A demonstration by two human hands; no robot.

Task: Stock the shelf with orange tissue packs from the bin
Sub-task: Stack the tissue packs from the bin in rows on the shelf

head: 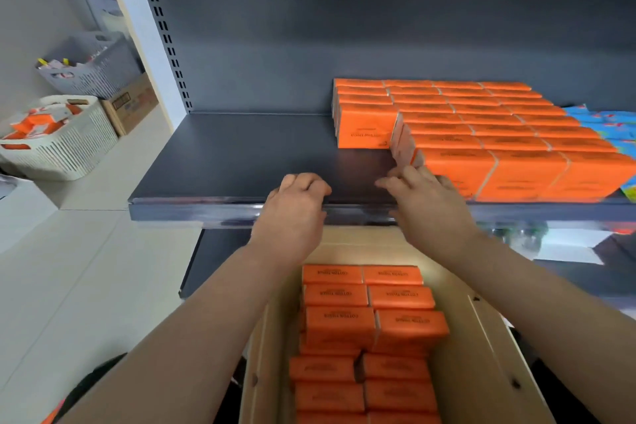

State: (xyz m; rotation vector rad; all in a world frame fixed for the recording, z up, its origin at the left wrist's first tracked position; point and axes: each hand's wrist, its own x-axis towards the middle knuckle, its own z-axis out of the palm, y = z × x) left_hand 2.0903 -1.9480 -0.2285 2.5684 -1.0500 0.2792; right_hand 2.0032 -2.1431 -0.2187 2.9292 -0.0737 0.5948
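Orange tissue packs (481,127) stand in several rows on the right half of the dark shelf (241,155). More orange packs (364,330) fill the open cardboard bin (488,354) below me. My left hand (296,206) rests at the shelf's front edge, fingers curled, holding nothing. My right hand (426,196) hovers with fingers spread by the front-left corner of the stocked packs, its fingertips near or touching the nearest pack.
The shelf's left half is bare. Blue patterned packs (605,124) lie right of the orange ones. On the floor at left stand a white basket (62,148) with orange items, a grey basket (93,69) and a cardboard box (130,107).
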